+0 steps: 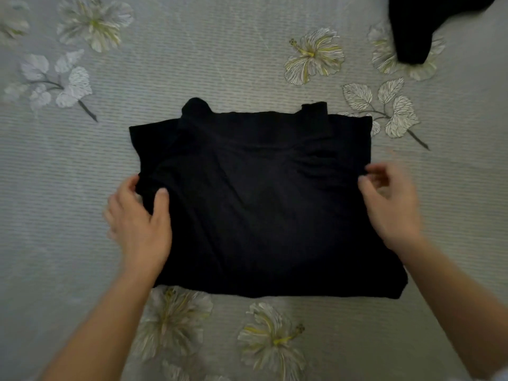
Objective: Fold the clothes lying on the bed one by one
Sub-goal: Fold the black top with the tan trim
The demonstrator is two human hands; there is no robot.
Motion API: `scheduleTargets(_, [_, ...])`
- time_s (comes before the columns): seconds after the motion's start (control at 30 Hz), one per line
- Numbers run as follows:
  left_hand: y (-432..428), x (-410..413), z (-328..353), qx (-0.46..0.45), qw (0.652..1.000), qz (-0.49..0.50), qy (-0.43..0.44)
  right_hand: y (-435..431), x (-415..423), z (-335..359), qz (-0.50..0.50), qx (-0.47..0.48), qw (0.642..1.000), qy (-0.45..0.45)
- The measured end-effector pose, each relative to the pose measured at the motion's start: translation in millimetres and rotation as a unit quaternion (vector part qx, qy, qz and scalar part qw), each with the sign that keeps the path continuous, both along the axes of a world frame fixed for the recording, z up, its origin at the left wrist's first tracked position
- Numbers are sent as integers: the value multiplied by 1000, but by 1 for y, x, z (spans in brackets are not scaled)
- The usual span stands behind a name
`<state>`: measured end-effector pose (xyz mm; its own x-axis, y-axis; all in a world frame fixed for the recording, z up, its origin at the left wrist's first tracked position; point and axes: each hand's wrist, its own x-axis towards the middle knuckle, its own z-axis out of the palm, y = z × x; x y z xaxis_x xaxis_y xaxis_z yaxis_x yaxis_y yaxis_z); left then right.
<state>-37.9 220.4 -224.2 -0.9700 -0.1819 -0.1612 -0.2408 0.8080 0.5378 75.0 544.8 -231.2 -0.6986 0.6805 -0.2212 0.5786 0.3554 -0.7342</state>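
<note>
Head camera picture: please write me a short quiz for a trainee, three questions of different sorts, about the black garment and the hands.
1. True or false: the black garment lies folded on the floral bedspread.
2. Where is the other dark cloth? A: top right of the picture; B: on top of the folded garment; C: at the bottom edge.
3. Fill in: the left hand grips the garment's ____ edge, thumb on top.
Key: 1 true; 2 A; 3 left.

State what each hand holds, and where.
Left hand grips the folded black fabric garment by its left edge; the blurred right hand cannot be told.
</note>
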Motion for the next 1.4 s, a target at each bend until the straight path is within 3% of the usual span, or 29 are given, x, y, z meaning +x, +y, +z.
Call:
scheduleTargets(0.1, [-9, 60, 3, 10, 994, 87, -58, -21, 60, 12, -12, 85, 996, -34])
scheduleTargets(0.17, [-14, 89, 0, 18, 988, 127, -89, -31, 93, 15, -66, 82, 992, -67])
scheduleTargets(0.27, [-20, 111, 0, 110, 974, 183, -79, -48, 123, 13, -163, -69, 978, -108])
scheduleTargets(0.37, [-23, 109, 1, 197, 943, 255, -79, -61, 131, 12, -189, -243, 949, -64])
scheduleTargets(0.5, [-37, 89, 9, 347, 856, 380, -41, -47, 128, 7, -184, -338, 921, -54])
scheduleTargets(0.6, [-57, 77, 16, 392, 817, 422, -12, -38, 128, 15, -117, -362, 922, -77])
scheduleTargets(0.67, [-71, 70, 15, 409, 789, 459, -5, -40, 132, 24, 2, -347, 928, -137])
scheduleTargets(0.73, [-87, 62, 10, 408, 772, 487, 7, -46, 137, 31, 133, -347, 900, -229])
scheduleTargets(0.8, [-97, 56, 5, 383, 784, 489, 13, -51, 142, 34, 210, -355, 859, -302])
scheduleTargets(0.87, [-97, 60, 1, 301, 840, 452, 9, -48, 140, 35, 218, -339, 861, -310])
scheduleTargets(0.97, [-78, 86, 0, 51, 961, 269, 38, -34, 127, 27, 97, -281, 927, -229])
scheduleTargets(1.07, [-24, 134, 2, 10, 997, -3, 81, -22, 101, 18, -36, -241, 959, -146])
scheduleTargets(1.17, [42, 196, -2, -5, 969, -246, 20, -23, 70, 14, -96, -242, 959, -112])
scheduleTargets(1.27, [91, 248, -7, -85, 892, -440, -58, -32, 49, 14, -104, -265, 953, -108])
scheduleTargets(1.4, [111, 265, -11, -107, 849, -491, -165, -34, 36, 16, -55, -235, 962, -129])
